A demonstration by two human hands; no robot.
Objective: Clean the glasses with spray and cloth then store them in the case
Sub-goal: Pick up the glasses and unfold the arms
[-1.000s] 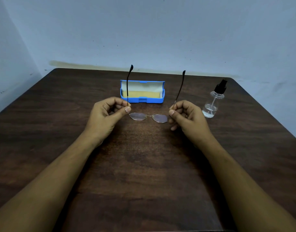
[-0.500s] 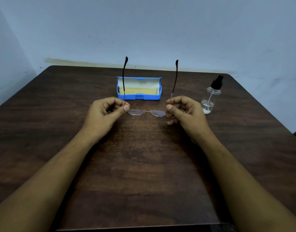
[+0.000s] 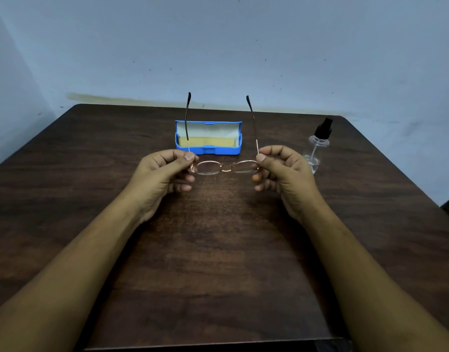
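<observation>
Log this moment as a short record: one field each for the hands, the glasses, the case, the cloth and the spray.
left hand: pinches the glasses at one hinge
right hand: pinches the other hinge
glasses: temples unfolded, pointing up
case: blue, open, on the table behind the glasses
cloth: yellow, lying inside the case
spray bottle: clear, black top, upright, untouched, beside the right hand
</observation>
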